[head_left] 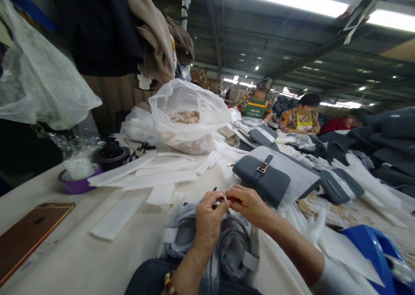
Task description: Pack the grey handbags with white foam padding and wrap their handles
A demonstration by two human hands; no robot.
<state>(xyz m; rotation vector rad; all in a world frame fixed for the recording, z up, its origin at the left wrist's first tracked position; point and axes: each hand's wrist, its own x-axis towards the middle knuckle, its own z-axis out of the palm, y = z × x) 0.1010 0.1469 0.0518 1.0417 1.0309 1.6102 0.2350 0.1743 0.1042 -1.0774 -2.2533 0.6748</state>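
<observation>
My left hand (210, 215), fingers bent in a pinch, meets my right hand (249, 203) over the middle of the table. A thin pale rubber band (225, 198) is looped over the fingertips and pulled between the two hands. Right below them lie two coiled straps in clear plastic, a left roll (182, 238) and a right roll (234, 248), each with a white tab. Part of the left roll is hidden by my left hand and forearm. Dark blue material (145, 277) lies under my wrists. Just beyond my right hand is a dark blue bag (262, 176) with a gold buckle.
White foam strips (119, 213) lie at left-centre, near a purple tape roll (78, 182) and a brown phone (32, 234). A white plastic sack (191, 131) stands behind. A blue container (372, 252) is at right. Several people work across the table beside piled bag pieces.
</observation>
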